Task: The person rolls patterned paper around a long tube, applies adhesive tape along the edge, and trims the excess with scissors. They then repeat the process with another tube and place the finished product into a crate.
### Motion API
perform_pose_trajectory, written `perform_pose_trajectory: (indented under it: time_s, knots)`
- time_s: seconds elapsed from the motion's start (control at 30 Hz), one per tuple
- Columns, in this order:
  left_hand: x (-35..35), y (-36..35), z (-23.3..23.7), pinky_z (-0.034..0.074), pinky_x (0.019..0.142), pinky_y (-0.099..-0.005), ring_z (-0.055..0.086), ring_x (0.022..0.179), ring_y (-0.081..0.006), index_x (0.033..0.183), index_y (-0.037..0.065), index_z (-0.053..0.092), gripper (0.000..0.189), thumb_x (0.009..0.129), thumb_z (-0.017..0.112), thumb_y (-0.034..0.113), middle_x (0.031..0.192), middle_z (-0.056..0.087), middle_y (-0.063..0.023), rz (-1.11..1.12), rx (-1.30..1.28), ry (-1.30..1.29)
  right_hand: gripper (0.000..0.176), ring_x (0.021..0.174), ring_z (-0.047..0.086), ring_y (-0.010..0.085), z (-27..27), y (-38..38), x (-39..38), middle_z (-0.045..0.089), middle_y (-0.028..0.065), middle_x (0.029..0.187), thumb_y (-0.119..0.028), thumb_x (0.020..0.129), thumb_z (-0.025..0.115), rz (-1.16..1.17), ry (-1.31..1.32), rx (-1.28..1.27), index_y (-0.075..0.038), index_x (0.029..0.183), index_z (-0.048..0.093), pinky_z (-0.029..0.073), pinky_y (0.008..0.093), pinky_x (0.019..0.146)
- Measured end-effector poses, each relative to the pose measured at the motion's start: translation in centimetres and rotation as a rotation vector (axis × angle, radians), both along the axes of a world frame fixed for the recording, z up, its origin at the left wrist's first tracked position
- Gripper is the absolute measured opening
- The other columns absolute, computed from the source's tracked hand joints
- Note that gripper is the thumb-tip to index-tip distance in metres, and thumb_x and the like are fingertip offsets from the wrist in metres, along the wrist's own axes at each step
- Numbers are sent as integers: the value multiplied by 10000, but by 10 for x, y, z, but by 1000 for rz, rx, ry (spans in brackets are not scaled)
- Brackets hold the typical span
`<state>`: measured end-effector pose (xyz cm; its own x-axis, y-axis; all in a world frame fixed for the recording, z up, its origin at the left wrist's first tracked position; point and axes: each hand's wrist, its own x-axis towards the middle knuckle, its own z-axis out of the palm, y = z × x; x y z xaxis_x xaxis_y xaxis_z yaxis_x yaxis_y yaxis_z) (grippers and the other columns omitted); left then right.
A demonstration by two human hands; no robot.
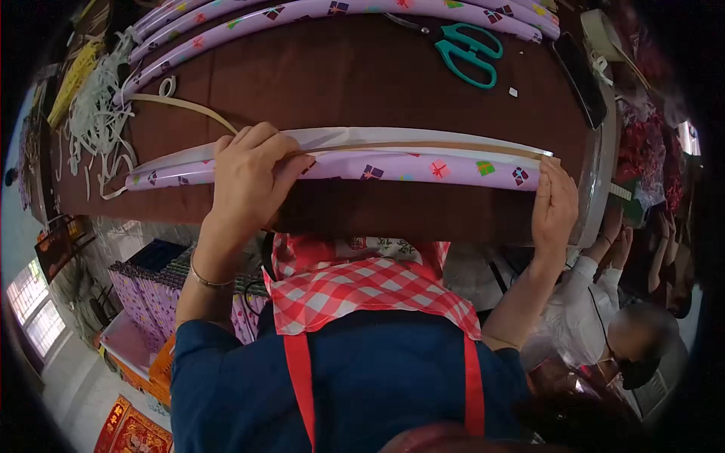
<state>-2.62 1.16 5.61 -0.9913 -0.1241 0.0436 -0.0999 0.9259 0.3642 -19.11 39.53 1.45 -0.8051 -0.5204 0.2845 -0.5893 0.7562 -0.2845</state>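
A lilac roll of wrapping paper (408, 167) printed with little gift boxes lies along the near side of the brown table, its white-backed edge (325, 137) turned up behind it. A narrow tan strip (445, 144) runs along that edge, and its loose tail (192, 106) curves away to the left. My left hand (251, 170) is closed over the roll left of its middle, with the strip at the thumb and fingers. At the roll's right end, my right hand (555, 204) pinches the paper and the strip's end.
Several finished-looking lilac rolls (302, 16) lie across the back. Teal-handled scissors (470, 57) and a black phone (578, 79) rest at the back right. White strip scraps (98, 113) pile up at left. A co-worker (589, 317) sits to the right.
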Motion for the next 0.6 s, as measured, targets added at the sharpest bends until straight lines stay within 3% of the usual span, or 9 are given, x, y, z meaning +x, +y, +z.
perform_pose_trajectory:
  time_s: [0.23, 0.37, 0.43, 0.6]
  knots:
    - [17, -41, 6, 401, 793, -414, 604, 860, -280, 832, 80, 663, 145, 829, 690, 223, 849, 620, -54, 116, -42, -116, 200, 1021, 628, 319, 3, -4, 1, 687, 124, 1118, -116, 975, 521, 14, -20, -30, -1, 1043, 669, 457, 409, 919]
    - [39, -81, 7, 442, 737, -403, 624, 819, -289, 832, 58, 663, 165, 827, 688, 221, 833, 637, -75, 269, 15, -156, 210, 1048, 623, 311, 0, 0, -1, 687, 122, 1120, -119, 986, 507, 27, -33, -43, 8, 1042, 664, 452, 416, 934]
    - [53, -102, 4, 468, 699, -391, 635, 794, -291, 831, 44, 663, 170, 827, 693, 211, 816, 641, -85, 242, -15, -84, 212, 1062, 620, 307, -1, 1, -1, 685, 122, 1125, -118, 990, 503, 37, -35, -43, 11, 1042, 663, 452, 417, 940]
    - [88, -149, 6, 489, 683, -398, 650, 783, -297, 867, 50, 659, 175, 857, 668, 224, 831, 654, -96, 373, -216, -78, 232, 1117, 602, 309, 0, 2, -1, 672, 135, 1143, -121, 1002, 488, 29, -76, -44, 16, 1075, 661, 438, 423, 987]
